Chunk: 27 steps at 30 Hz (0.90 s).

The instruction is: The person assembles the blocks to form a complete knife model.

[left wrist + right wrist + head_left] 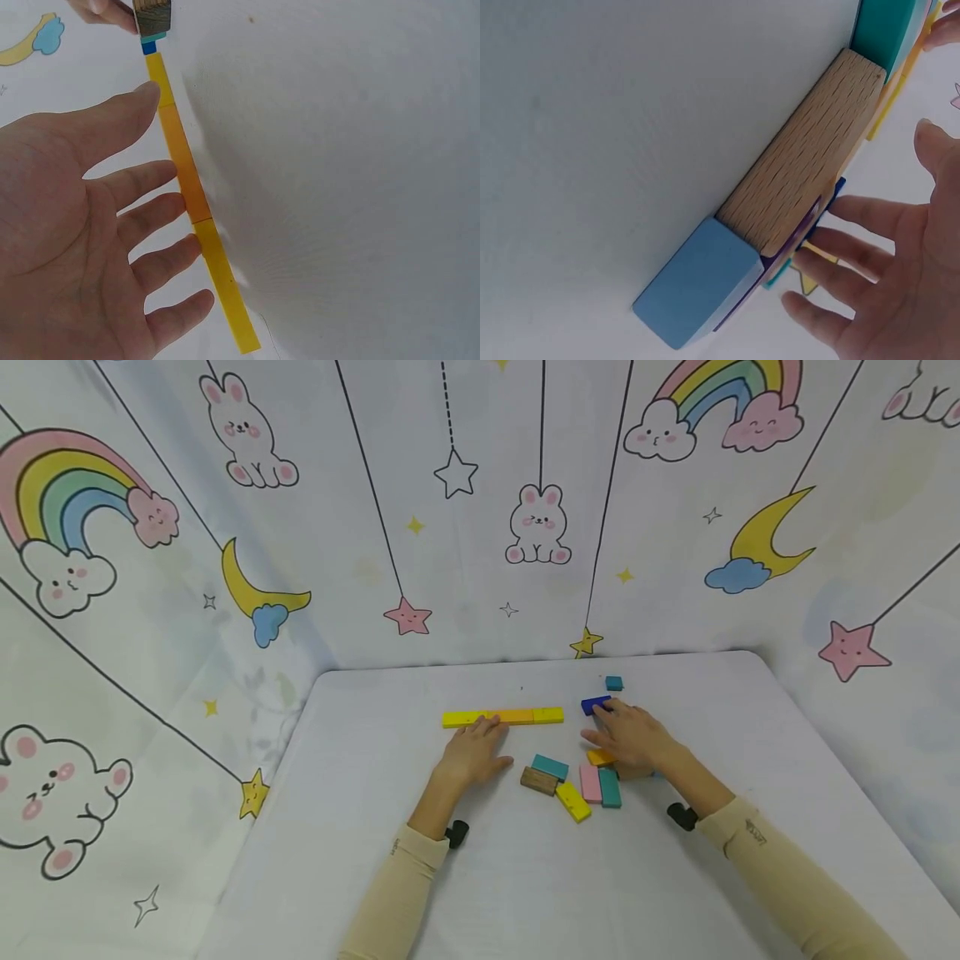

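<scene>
A straight row of wooden building blocks lies towards the back of the white table, with an orange block (516,717) between yellow blocks (548,716). My left hand (472,756) has its fingers spread, several fingertips touching the front side of this row; its thumb stands apart from the fingers. At the row's right, past a gap, lies a dark blue block (591,705). The fingertips of my right hand (633,735) touch it, fingers extended and not wrapped round it. Behind it is a small teal block (614,683).
Nearer me lie a teal block (551,767), a dark brown block (539,782), a yellow block (573,802), a pink block (590,783) and an orange block (600,757). Beneath my right wrist are a wood-grain block (806,154) and a light blue block (701,281). A patterned curtain (480,568) hangs behind.
</scene>
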Available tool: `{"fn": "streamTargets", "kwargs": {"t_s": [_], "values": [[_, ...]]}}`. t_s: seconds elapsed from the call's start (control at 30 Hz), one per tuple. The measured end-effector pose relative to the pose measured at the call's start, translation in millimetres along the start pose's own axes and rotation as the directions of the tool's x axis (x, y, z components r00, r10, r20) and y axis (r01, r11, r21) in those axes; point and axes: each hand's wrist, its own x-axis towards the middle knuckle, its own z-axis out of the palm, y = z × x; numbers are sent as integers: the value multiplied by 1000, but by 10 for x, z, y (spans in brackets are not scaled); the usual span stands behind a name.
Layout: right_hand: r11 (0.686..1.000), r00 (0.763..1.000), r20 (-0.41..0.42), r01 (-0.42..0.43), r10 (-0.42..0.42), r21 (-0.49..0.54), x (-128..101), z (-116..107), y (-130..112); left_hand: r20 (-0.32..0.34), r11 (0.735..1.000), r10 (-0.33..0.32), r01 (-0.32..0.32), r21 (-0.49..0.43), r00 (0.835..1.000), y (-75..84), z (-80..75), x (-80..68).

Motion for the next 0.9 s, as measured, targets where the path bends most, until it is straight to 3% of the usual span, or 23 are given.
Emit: {"fn": "streamTargets", "kwargs": {"t_s": [0.3,0.9], "values": [[999,999,-24,-40,40,24,-2,38,-81,-1,1000,2,-2,-6,1000,2,0,-8],[1000,995,-103,-17,14,-24,-25,69,-209,-5,1000,-3,3,-14,1000,4,10,-2]]}}
